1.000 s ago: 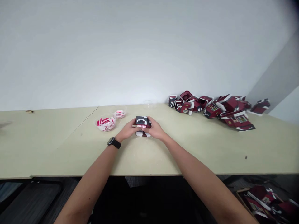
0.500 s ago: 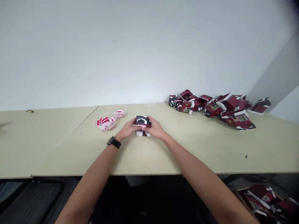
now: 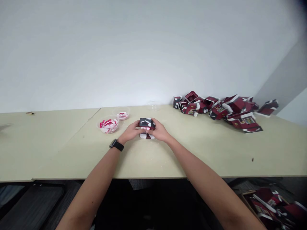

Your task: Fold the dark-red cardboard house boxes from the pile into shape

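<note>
Between my left hand (image 3: 129,133) and my right hand (image 3: 160,131) sits a small red paper house model (image 3: 147,124) with a dark roof edged in white snow. Both hands press its sides, fingers closed around it. Its lower end rests on or close to the tabletop, and my palms hide most of the walls. A black watch (image 3: 116,145) circles my left wrist.
Two clear plastic bowls (image 3: 107,125) (image 3: 122,113) of red-and-white pieces stand left of my hands, and a faint clear bowl (image 3: 153,106) stands behind them. A heap of red paper houses (image 3: 220,111) lies at the back right of the cream table (image 3: 72,153). More lie in a box (image 3: 271,206) below.
My hands still hold the house in nearly the same place. The view has tilted slightly, and the roof has turned a little toward me.
</note>
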Demonstrator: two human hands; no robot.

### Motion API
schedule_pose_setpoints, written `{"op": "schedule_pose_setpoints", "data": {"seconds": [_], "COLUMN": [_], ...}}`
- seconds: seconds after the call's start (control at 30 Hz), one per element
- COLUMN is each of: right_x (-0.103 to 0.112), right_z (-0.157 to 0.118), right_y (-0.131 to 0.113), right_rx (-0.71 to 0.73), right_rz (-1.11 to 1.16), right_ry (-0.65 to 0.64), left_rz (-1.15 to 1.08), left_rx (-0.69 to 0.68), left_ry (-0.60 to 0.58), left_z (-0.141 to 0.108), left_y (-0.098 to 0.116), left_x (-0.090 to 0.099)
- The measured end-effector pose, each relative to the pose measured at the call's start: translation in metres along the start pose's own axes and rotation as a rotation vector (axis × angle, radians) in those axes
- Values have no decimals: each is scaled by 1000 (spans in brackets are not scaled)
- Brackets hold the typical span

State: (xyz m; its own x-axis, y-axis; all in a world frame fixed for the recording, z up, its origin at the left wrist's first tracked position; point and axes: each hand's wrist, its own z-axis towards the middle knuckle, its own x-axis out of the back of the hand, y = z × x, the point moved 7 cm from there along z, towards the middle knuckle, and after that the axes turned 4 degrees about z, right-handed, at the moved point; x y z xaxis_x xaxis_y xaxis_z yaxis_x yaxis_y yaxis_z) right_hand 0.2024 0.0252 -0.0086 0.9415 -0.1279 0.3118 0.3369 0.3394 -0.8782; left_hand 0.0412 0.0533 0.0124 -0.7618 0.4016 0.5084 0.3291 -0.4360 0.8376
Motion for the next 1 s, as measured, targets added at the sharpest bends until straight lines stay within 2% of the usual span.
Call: {"op": "schedule_pose_setpoints", "data": {"seconds": [0.47, 1.0], "right_x": [1, -1], "right_z": [1, -6], "right_y": [-1, -10], "right_rx": [59, -63], "right_rz": [22, 137], "right_ry": [27, -25], "left_rz": [42, 14], "left_rx": [-30, -51], "left_ry": [-13, -34], "left_z": [1, 3], "left_y": [-6, -11], "left_x": [1, 1]}}
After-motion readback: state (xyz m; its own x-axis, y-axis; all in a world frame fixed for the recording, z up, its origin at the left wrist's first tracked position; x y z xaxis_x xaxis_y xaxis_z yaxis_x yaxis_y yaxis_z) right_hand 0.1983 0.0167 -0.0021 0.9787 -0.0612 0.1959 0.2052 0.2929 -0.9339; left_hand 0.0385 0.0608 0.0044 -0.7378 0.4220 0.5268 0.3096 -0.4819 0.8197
